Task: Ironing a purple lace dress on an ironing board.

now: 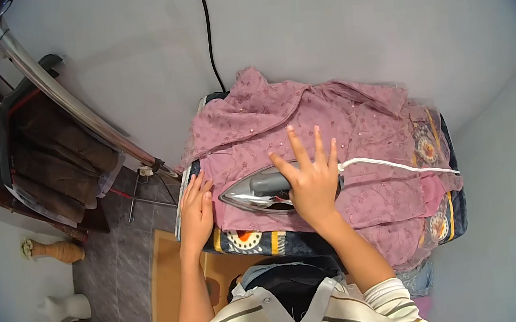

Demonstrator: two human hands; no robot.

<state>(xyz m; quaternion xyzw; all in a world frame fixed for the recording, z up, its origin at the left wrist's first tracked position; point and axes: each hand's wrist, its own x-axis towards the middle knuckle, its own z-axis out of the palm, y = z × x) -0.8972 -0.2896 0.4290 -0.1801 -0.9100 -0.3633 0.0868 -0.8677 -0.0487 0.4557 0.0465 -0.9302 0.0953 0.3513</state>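
Note:
A pink garment [291,117] of thin fabric with small flower patterns and beads lies spread before me, wrinkled along its far side. On it rests a clothes iron [262,194] with a grey handle, its silver tip pointing left. My right hand [313,188] is over the rear of the iron, fingers spread and not wrapped around the handle; whether the palm touches it is hidden. My left hand [196,213] lies flat at the left end, by the garment's edge and just left of the iron's tip. A white cord [391,167] runs right from the iron.
Beneath the garment is a dark patterned blanket [293,244] on a raised surface. A black cable [208,30] runs down the wall. At left stand a metal pole [52,85] and a hanger board with brown clothing [50,139]. A vase [59,249] and white bust form [69,308] stand lower left.

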